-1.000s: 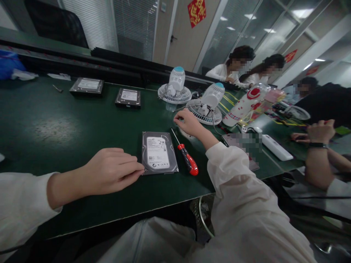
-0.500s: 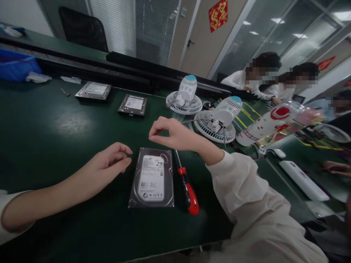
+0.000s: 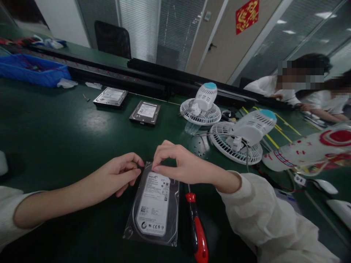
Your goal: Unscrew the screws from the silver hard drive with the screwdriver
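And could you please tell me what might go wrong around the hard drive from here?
The right hand might scatter the small loose pieces lying just beyond it. It could also nudge the red-and-black screwdriver lying close beside the hard drive, which might then roll.

At the lower centre of the frame, we read the brand name Seagate (image 3: 153,177) on the white label (image 3: 153,204) of a hard drive (image 3: 173,204), with a CE mark (image 3: 155,227) near its bottom; the finer print defeats us. Upper right, we see gold characters on a red sign (image 3: 247,16) on the door (image 3: 219,51). Left of centre, two farther drives (image 3: 145,113) bear labels (image 3: 113,94) too small for us to read
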### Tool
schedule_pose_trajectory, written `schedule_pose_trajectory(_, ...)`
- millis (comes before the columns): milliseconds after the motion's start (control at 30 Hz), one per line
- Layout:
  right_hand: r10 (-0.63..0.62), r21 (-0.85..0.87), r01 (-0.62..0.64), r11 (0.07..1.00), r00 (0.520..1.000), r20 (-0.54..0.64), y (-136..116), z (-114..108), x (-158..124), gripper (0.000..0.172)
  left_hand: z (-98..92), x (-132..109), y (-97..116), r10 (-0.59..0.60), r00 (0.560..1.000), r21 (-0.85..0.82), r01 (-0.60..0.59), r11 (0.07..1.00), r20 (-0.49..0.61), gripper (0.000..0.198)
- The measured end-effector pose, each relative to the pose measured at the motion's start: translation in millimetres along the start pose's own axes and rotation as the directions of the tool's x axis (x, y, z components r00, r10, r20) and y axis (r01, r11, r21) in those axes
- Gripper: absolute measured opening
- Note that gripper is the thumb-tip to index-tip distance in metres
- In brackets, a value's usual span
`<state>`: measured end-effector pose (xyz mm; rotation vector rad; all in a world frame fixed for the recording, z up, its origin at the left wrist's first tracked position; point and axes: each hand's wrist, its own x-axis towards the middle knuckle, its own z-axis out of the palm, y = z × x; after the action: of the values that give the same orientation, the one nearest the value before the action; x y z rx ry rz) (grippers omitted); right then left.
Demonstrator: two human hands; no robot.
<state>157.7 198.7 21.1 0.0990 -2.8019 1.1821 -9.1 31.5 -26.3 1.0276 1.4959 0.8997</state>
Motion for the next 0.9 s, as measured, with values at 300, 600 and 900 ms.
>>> schedule_pose_trajectory(300, 0.07, 0.005, -0.07, 0.998, 0.998, -0.006, -2, 0, -25, 0.013, -5.1, -5, 0, 0.012, 1.0, 0.093, -0.012, 0.996, 0.007, 0.027)
schedule_pose_trajectory(600, -0.007, -0.118, 0.023, 0.993, 0.991, 0.134, -21, 13, 9, 0.013, -7.3, -5, -4, -0.069, 0.993, 0.11, 0.058, 0.992, 0.098, 0.025)
schedule_pose_trajectory(900, -0.023, -0.177, 0.059, 0.982, 0.98, 0.2, -12, 28, 21, 0.017, -17.6, 1, -3, -0.142, 0.971, 0.12, 0.121, 0.985, 0.19, 0.018)
